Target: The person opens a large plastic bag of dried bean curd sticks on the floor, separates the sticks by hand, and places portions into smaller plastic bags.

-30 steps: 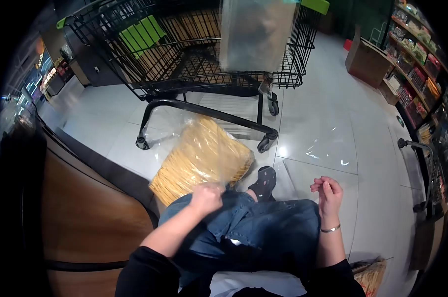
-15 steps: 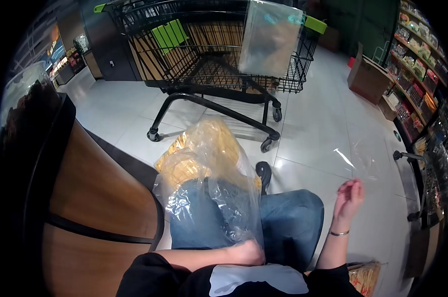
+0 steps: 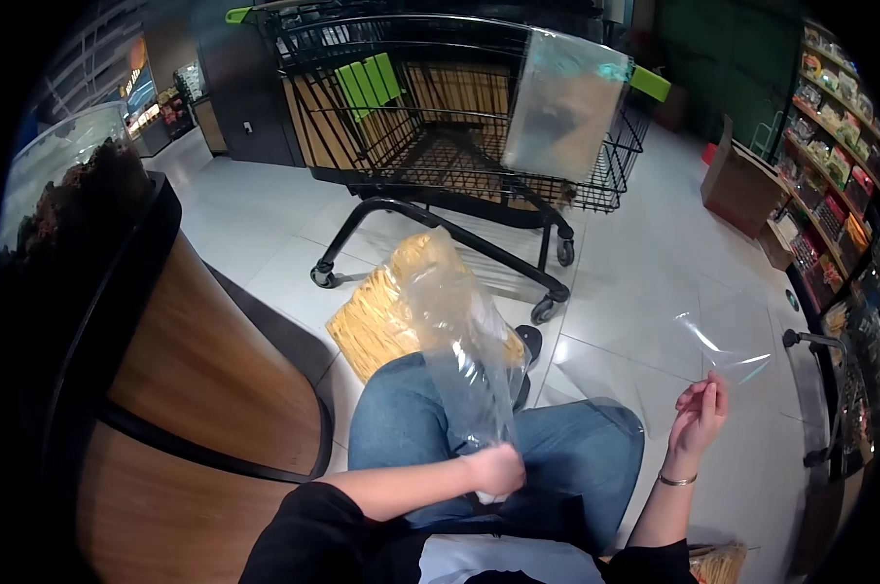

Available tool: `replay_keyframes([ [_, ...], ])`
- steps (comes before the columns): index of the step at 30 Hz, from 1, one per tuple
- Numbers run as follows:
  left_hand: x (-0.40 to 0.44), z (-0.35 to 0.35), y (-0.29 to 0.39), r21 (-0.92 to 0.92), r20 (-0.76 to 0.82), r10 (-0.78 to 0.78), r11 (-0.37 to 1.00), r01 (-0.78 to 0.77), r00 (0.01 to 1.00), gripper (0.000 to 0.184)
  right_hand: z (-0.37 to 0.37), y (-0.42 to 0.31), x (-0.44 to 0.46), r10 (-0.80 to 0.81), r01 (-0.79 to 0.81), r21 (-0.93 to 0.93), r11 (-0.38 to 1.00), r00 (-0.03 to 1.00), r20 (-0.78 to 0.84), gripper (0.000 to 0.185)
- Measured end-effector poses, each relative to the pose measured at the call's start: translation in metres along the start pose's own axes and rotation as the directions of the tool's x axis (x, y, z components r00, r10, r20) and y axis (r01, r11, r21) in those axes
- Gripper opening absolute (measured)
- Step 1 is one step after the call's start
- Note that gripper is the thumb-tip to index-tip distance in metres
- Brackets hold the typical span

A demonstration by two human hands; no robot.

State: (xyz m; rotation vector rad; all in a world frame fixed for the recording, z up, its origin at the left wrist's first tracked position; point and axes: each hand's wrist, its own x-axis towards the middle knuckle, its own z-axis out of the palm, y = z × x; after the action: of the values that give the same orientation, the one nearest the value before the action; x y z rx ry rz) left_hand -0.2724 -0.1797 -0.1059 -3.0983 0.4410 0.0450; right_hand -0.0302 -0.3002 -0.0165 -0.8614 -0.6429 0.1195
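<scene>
Bag (image 3: 464, 375) is gripped in the closed left hand (image 3: 498, 471), running forward-left over the yellow bundle (image 3: 367, 326) on the floor (image 3: 634, 282); film (image 3: 735, 362) is pinched in the right hand (image 3: 698, 419), well apart.

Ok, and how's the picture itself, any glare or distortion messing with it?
Head view: wide-angle bending, with curved shelves and black rounded edges; white glare streaks on the clear bag and on the clear film at the right hand, whose outline is hard to make out; dim upper background, brighter floor.
</scene>
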Motion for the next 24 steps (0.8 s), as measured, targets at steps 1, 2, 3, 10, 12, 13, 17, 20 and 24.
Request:
replay_keyframes([
  [1,-0.002,0.007,-0.015,-0.103,-0.087,-0.07,0.993,0.061,0.994,0.012,0.004,0.005,0.0,0.021,-0.02,-0.018,1.0,1.0,0.013,0.019],
  [2,-0.004,0.012,-0.028,-0.204,-0.167,-0.15,0.972,0.115,0.974,0.012,0.007,0.01,0.0,0.025,-0.025,-0.003,1.0,0.999,0.021,0.019],
  [3,-0.003,0.009,-0.036,-0.145,-0.148,-0.132,0.983,0.11,0.98,0.012,0.011,0.013,-0.001,0.045,-0.045,-0.015,0.999,0.999,0.002,0.018],
  [10,0.024,0.048,-0.015,-0.116,-0.301,0.093,0.984,-0.133,0.949,0.016,0.034,0.048,0.016,0.06,-0.059,-0.018,0.998,0.996,0.071,0.014],
  [12,0.036,0.079,0.028,-0.057,-0.224,0.097,0.992,-0.112,0.97,0.015,0.037,0.044,0.027,-0.024,0.032,-0.071,0.997,0.993,0.114,0.013],
  [13,0.04,0.083,0.042,-0.071,-0.208,0.114,0.989,-0.132,0.971,0.015,0.042,0.034,0.04,-0.068,0.147,-0.225,0.963,0.943,0.325,0.011],
  [17,0.048,0.088,0.056,-0.111,-0.191,0.176,0.974,-0.2,0.966,0.016,0.099,-0.015,0.06,0.079,0.151,-0.236,0.96,0.663,0.745,0.006],
  [20,0.047,0.084,0.052,-0.128,-0.196,0.198,0.966,-0.225,0.96,0.017,0.143,-0.048,0.06,0.499,-0.33,-0.404,0.853,0.293,0.815,0.013],
  [24,0.032,0.035,0.036,-0.162,0.109,0.182,0.973,-0.163,0.977,0.018,0.155,-0.048,0.093,0.209,0.07,-0.199,0.978,-0.223,0.952,0.013],
])
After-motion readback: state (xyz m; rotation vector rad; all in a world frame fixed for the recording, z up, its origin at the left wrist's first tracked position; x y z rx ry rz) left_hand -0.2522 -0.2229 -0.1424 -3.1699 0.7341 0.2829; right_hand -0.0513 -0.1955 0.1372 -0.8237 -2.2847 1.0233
